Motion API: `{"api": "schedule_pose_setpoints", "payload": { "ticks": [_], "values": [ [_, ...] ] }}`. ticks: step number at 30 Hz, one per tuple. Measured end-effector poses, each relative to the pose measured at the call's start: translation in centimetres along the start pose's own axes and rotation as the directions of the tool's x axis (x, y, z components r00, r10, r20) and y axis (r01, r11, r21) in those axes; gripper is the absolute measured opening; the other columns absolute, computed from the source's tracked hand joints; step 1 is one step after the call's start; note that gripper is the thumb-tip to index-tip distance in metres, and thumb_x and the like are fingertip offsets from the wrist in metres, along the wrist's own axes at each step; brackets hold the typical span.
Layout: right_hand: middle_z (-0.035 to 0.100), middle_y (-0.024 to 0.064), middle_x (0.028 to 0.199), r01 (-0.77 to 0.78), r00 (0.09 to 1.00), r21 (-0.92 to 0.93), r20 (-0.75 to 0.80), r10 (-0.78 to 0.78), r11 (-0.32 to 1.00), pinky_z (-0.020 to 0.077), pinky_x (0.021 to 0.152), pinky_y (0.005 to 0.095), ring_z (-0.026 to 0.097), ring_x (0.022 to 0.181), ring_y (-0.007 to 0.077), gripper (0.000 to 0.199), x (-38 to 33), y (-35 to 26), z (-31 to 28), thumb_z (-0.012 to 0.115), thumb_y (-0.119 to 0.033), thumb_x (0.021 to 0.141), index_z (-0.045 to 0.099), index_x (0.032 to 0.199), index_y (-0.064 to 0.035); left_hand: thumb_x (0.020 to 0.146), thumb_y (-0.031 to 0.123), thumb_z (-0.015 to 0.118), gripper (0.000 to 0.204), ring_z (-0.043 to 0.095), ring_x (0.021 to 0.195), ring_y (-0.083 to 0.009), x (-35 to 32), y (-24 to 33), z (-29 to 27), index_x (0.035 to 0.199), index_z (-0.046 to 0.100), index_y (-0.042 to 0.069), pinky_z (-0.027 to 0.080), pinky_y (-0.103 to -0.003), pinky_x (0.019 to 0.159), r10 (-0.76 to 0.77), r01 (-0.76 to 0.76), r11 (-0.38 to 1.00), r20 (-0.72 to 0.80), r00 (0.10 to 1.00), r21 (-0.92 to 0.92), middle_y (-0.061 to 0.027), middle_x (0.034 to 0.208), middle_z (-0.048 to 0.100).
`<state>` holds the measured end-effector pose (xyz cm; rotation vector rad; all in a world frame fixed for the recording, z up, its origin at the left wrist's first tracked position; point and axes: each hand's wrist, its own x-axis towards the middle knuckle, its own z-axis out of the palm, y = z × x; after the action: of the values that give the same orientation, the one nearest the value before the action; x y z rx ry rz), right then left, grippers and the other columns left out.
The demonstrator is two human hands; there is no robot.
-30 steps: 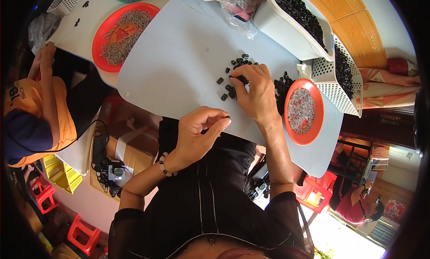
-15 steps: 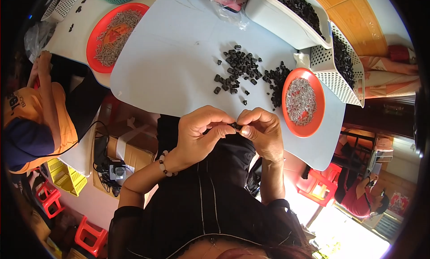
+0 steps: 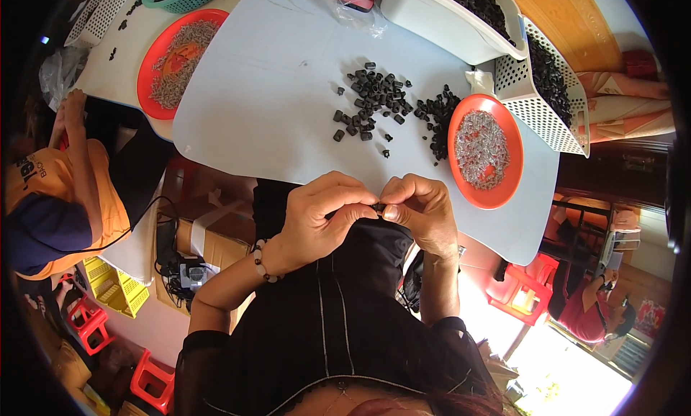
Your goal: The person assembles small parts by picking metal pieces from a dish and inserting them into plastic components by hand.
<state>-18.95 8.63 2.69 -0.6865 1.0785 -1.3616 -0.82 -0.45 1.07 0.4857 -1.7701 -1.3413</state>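
Note:
My left hand (image 3: 324,213) and my right hand (image 3: 421,209) meet fingertip to fingertip just off the table's near edge. Pinched between both is a small black part (image 3: 378,207), mostly covered by thumbs and forefingers. Beyond them on the pale blue table (image 3: 245,106) lies a loose heap of black block-like parts (image 3: 378,92). Right of it sits a pile of smaller black pieces (image 3: 437,117). Close by my right hand, an orange-red oval plate (image 3: 487,196) holds many small shiny, thin pieces (image 3: 481,150), too small to name.
A white tub (image 3: 439,27) and a perforated white basket (image 3: 518,96), both full of black parts, stand at the far right. On the left, another table bears a red plate (image 3: 145,78) and a green basket (image 3: 191,0). A person in orange (image 3: 61,193) sits there. Red stools (image 3: 152,380) stand behind.
The view has shifted slightly, so the table and its contents sit a little higher and further left. Both hands keep their pinch on the black part, fingers moving only slightly.

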Motion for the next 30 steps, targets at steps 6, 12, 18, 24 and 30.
{"api": "schedule_pose_setpoints", "payload": {
  "ticks": [6,12,18,24,30],
  "values": [
    [0.068,0.0071,0.086,-0.058,0.997,-0.042,0.040,0.060,0.997,0.0538,0.076,0.0260,0.065,0.079,0.0120,0.009,-0.6,-0.4,0.0,0.075,0.008,0.083,0.069,0.088,0.0039,0.080,-0.003,0.079,0.016,0.065,0.072,-0.0171,-0.4,1.0,0.1,0.094,0.072,0.000,0.052,-0.027,0.060,0.038,-0.043,0.992,0.042,0.998,0.121,-0.0096,0.088,0.069],
    [0.069,0.0076,0.084,-0.117,0.992,-0.074,0.041,0.121,0.990,0.0534,0.075,0.0254,0.065,0.079,0.0123,0.008,-1.0,-1.0,0.4,0.074,0.009,0.082,0.068,0.086,0.0042,0.074,-0.008,0.079,0.022,0.064,0.069,-0.0200,-0.8,1.1,0.5,0.093,0.070,-0.001,0.052,-0.028,0.059,0.215,-0.220,0.952,0.048,0.976,0.211,-0.0095,0.087,0.067],
    [0.070,0.0077,0.087,-0.166,0.986,-0.109,0.005,0.168,0.980,0.0533,0.076,0.0253,0.065,0.081,0.0123,0.007,-0.2,-0.3,0.3,0.074,0.005,0.085,0.067,0.087,0.0041,0.075,-0.009,0.078,0.022,0.065,0.070,-0.0205,-0.5,0.4,0.4,0.093,0.069,-0.001,0.052,-0.028,0.058,0.229,-0.247,0.922,0.091,0.969,0.300,-0.0101,0.087,0.067],
    [0.069,0.0074,0.092,-0.130,0.990,0.071,0.063,0.125,0.989,0.0521,0.079,0.0260,0.064,0.085,0.0126,0.024,0.0,-0.4,-0.5,0.079,-0.011,0.087,0.065,0.100,0.0037,0.076,-0.005,0.078,0.024,0.066,0.075,-0.0211,0.4,0.3,0.6,0.096,0.069,0.004,0.052,-0.031,0.057,0.091,-0.092,0.988,0.013,0.996,0.121,-0.0086,0.091,0.066],
    [0.068,0.0099,0.100,-0.169,0.980,0.179,0.134,0.146,0.969,0.0505,0.084,0.0290,0.061,0.090,0.0144,0.057,-0.2,-0.2,-0.6,0.079,-0.038,0.085,0.064,0.117,0.0061,0.075,-0.001,0.081,0.025,0.062,0.073,-0.0179,0.9,0.9,0.9,0.096,0.069,0.006,0.052,-0.029,0.061,0.126,-0.124,0.975,0.000,0.992,0.186,-0.0064,0.102,0.061]
  ]
}}
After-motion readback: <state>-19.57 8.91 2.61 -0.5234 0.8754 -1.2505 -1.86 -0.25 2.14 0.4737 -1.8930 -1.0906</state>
